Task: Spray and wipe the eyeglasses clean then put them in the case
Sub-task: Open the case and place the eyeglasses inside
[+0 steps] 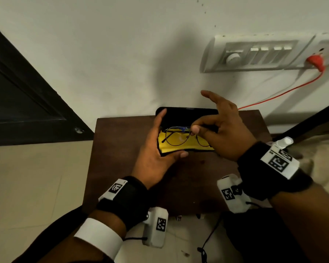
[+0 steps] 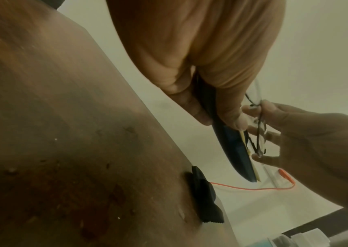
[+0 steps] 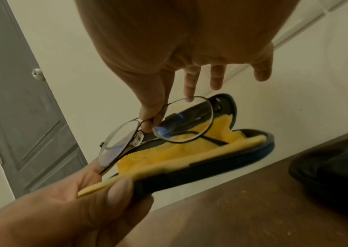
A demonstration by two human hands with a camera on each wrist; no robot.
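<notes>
The right hand (image 3: 177, 41) pinches the round, thin-wire-framed eyeglasses (image 3: 158, 127) at the bridge between thumb and forefinger, its other fingers (image 3: 217, 78) spread straight. They hang just above the open dark-blue hard case (image 3: 221, 155) with its yellow cloth lining (image 3: 169, 153), one temple tip touching the cloth. The left hand (image 1: 156, 152) grips the case's left end, held above the dark wooden counter (image 1: 122, 168). The frame looks light, springy and easily bent, the lenses smudge-prone; the bridge seems the safest hold.
</notes>
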